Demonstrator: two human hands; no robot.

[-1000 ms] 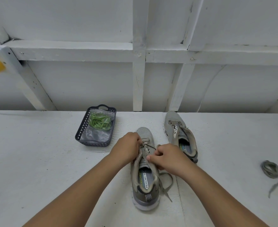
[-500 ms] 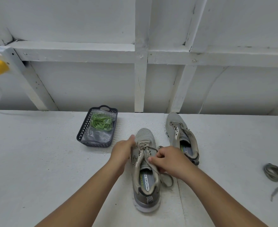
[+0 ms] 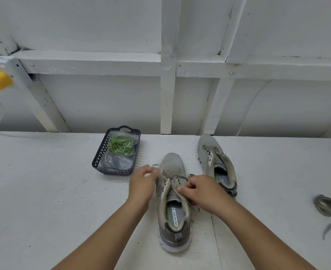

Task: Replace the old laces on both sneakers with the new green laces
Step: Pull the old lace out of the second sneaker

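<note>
Sneakers of grey mesh are lying on the white painted table (image 3: 43, 201), toes pointing away: the near sneaker (image 3: 173, 201) is sitting in the middle with its old beige lace (image 3: 172, 177) partly threaded, and the far sneaker (image 3: 216, 162), lying just right of and beyond it, is showing bare eyelets. Left of the near sneaker's toe, the dark plastic basket (image 3: 100, 158) is holding a clear bag with the new green laces (image 3: 120, 146). The left hand (image 3: 142, 184) is pinching a lace end at the shoe's left side. The right hand (image 3: 201, 190) is curling round the lace at the tongue. Well right of the near sneaker, a loose grey lace (image 3: 325, 207) is lying coiled.
</note>
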